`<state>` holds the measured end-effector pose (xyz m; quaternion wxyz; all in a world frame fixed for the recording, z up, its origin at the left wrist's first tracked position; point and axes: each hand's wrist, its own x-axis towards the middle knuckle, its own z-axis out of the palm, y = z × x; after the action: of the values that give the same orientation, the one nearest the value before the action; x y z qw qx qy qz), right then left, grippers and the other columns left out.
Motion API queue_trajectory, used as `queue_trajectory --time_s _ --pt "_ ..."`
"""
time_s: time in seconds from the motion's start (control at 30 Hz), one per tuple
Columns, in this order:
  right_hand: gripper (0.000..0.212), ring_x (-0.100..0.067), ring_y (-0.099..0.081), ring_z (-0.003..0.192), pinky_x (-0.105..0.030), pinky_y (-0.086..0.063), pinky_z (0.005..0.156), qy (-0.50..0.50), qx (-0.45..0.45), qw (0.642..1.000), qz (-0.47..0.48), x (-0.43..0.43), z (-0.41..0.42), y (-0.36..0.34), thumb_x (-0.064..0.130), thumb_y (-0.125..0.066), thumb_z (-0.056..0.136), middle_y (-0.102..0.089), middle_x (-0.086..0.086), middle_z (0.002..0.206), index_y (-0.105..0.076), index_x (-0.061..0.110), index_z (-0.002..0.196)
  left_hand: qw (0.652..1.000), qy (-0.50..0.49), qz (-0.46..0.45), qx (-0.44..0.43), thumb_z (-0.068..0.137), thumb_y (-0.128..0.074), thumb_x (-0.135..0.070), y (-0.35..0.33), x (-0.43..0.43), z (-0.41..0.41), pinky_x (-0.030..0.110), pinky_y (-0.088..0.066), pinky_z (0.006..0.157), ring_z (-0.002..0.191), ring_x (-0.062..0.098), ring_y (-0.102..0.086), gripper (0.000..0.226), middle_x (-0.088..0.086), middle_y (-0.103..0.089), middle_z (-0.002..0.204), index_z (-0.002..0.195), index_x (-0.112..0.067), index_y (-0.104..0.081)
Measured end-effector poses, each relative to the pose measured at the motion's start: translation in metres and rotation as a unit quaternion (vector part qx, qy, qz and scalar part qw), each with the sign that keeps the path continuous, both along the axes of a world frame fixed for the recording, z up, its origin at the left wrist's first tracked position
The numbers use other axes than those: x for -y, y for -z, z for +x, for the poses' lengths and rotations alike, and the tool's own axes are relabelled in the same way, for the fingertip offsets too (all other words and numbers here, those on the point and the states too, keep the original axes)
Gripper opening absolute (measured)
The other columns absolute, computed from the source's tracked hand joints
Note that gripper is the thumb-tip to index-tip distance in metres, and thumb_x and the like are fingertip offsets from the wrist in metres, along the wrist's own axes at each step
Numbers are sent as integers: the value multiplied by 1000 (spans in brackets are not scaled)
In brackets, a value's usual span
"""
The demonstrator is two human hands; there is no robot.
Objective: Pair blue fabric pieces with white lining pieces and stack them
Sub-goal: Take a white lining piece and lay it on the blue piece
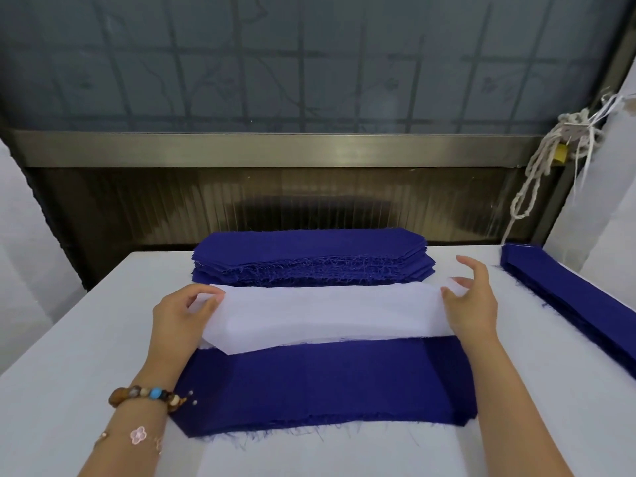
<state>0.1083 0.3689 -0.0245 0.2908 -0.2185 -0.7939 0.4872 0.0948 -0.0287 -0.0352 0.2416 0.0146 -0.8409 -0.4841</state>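
A white lining piece (327, 315) is lifted slightly above the table's middle, stretched between my hands. My left hand (182, 315) pinches its left end; my right hand (473, 304) grips its right end with thumb and fingers, the other fingers spread. Just in front of it lies a blue fabric piece (327, 383) with frayed edges, flat on the table; the lining's near edge overlaps its far edge. Behind the lining sits a tall stack of blue pieces (309, 258).
The table (69, 373) is covered in white cloth. A second pile of long blue pieces (571, 304) lies along the right edge. A knotted white cord (537, 166) hangs at the back right. A metal rail and window stand behind the table.
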Motion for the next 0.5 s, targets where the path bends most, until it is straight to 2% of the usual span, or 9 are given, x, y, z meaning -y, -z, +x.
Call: queue_trajectory --time_s 0.1,0.17,0.27,0.37,0.5 --pt "50 -23 -52 104 -29 -37 86 8 16 1000 -26 1 -2 2 17 -66 91 -57 -10 116 -41 22 134 1000 -16 -22 -4 89 -67 -15 1 1 -2 20 -44 69 82 3 -57 11 -11 -68 87 85 -24 -71" --pt "47 -23 -51 102 -28 -37 84 21 32 999 -32 1 -2 5 18 -66 90 -56 -14 118 -43 17 132 999 -27 -25 7 90 -65 -15 2 3 -3 27 -48 70 83 10 -58 10 -7 -67 89 87 -23 -72" --pt "41 -20 -47 103 -27 -36 84 23 29 999 -20 -1 -2 8 13 -64 91 -48 -5 110 -47 18 128 999 -41 -19 15 90 -64 -12 4 6 -4 30 -50 66 84 22 -60 12 -1 -67 89 88 -22 -72" --pt "37 -14 -43 96 -25 -37 83 23 10 1000 -10 -2 -2 6 10 -63 91 -46 0 105 -51 23 124 999 -34 3 12 89 -66 -10 1 9 -3 22 -46 69 83 15 -61 14 -2 -69 88 85 -22 -73" --pt "31 -14 -45 95 -24 -35 80 15 10 1000 -9 -8 4 0 9 -63 92 -49 -1 104 -56 24 118 992 33 103 69 88 -67 -11 -10 21 -1 29 -49 74 90 19 -65 13 0 -73 92 85 -21 -75"
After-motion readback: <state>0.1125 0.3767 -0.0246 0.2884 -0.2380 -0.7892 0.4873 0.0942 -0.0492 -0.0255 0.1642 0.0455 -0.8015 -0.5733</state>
